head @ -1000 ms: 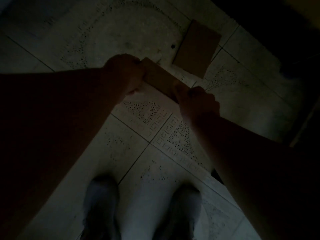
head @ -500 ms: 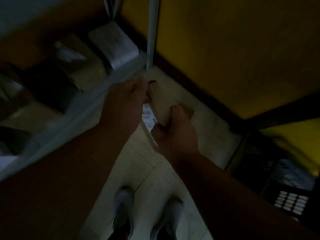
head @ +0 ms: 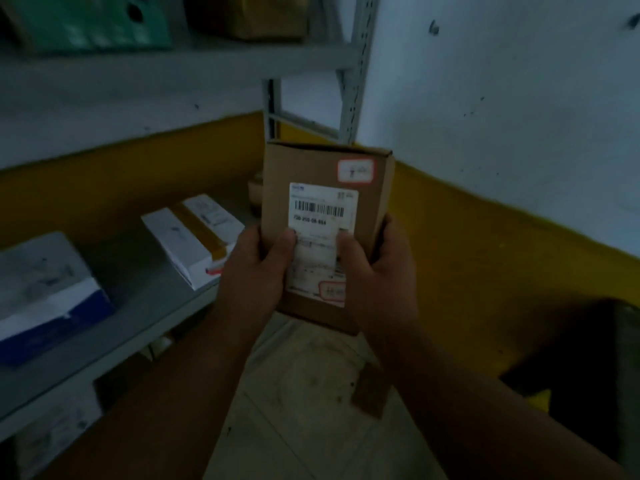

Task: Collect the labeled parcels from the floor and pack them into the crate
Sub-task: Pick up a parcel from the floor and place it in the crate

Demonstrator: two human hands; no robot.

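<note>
I hold a flat brown cardboard parcel [head: 311,168] upright in front of me, its white barcode label facing me. My left hand [head: 256,271] grips its lower left edge with the thumb on the label. My right hand [head: 377,271] grips its lower right edge, thumb also on the label. A second brown parcel [head: 370,393] lies flat on the tiled floor below my right forearm. No crate is clearly in view.
A grey metal shelf [head: 138,282] on the left carries a white box with brown tape [head: 194,237] and a white and blue box [head: 45,292]. An upper shelf holds more boxes. A yellow and white wall stands behind. A dark object [head: 588,358] sits at the right.
I have lifted the parcel from the floor and raised it upright with the label toward me. My view rose from the floor to the shelf and wall.
</note>
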